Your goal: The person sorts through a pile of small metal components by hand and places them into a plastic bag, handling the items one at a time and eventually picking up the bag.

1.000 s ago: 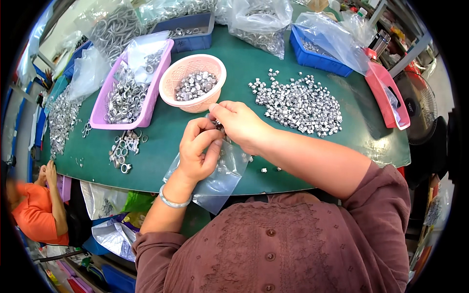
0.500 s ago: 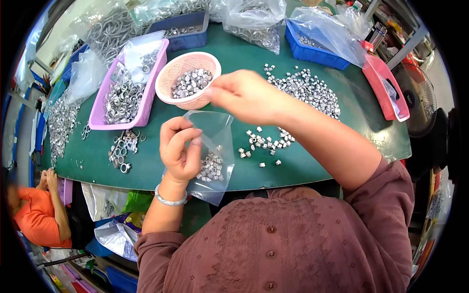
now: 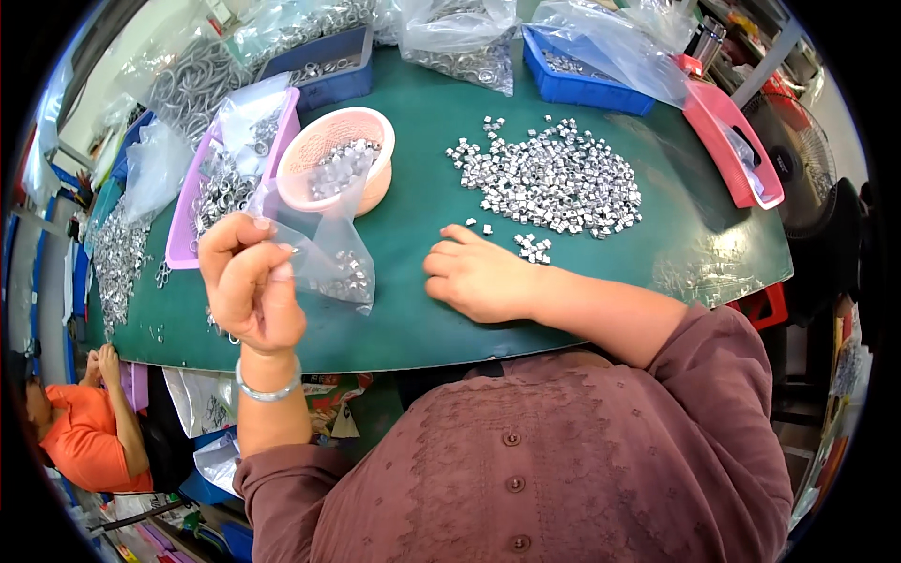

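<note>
My left hand (image 3: 251, 277) is raised over the table's near left part. Its thumb and fingers pinch the top of a clear plastic bag (image 3: 319, 246), which hangs to the right with a small cluster of silvery metal pieces (image 3: 353, 280) in its lower corner. Palm down on the green table, my right hand (image 3: 483, 278) has bent fingers, the index apart from the rest. What lies under its palm is hidden. Loose little metal pieces (image 3: 533, 248) lie just beyond that hand, and a large spread of them (image 3: 563, 178) covers the table farther back.
A pink round basket (image 3: 380, 178) of metal pieces stands behind the bag. Left of it is a lilac tray (image 3: 184, 253) with rings. Blue bins (image 3: 591, 92) and filled plastic bags (image 3: 460, 56) line the back; a pink basket (image 3: 741, 150) sits at right. A person in orange (image 3: 94, 436) sits far left.
My left hand has moved left with the bag, whose lower end has swung up and right. My right hand has come down from the round basket onto the table, covering part of the nearer loose pieces.
</note>
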The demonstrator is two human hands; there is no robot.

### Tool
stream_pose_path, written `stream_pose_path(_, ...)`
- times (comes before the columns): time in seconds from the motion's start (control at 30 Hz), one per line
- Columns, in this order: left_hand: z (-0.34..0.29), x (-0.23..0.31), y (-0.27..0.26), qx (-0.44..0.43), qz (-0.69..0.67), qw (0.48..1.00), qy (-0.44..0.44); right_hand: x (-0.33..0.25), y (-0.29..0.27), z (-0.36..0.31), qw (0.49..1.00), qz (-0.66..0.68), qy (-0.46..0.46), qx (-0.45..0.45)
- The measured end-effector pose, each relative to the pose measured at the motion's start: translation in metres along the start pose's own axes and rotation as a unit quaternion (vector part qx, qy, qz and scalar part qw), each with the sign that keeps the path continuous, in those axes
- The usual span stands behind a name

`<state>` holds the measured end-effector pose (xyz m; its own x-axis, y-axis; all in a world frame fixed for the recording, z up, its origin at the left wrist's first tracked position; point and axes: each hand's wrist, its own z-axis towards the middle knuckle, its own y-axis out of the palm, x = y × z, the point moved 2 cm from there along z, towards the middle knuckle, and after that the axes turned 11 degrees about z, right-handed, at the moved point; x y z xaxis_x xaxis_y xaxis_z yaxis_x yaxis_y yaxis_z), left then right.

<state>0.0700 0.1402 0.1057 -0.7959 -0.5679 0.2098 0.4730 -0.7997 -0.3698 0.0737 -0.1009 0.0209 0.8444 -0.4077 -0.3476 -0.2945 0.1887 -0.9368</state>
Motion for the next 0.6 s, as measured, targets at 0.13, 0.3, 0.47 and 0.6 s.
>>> stream_pose_path(0.13,0.002,-0.005,0.007,-0.071,0.011,0.997,-0.005,0.014,-0.010,-0.029,0.984,0.096,-0.016,0.148)
stream_pose_path(0.3,-0.019,0.002,0.023,-0.099,-0.017,0.994,-0.031,0.018,-0.005,-0.048,0.985,0.090,0.075,0.127)
stream_pose_path(0.47,-0.031,0.015,0.016,-0.133,-0.006,0.990,-0.038,0.000,-0.010,-0.087,0.986,0.070,0.058,0.138)
stream_pose_path(0.6,-0.039,0.020,0.012,-0.143,-0.007,0.987,-0.070,0.002,-0.011,-0.106,0.984,0.042,0.144,0.100)
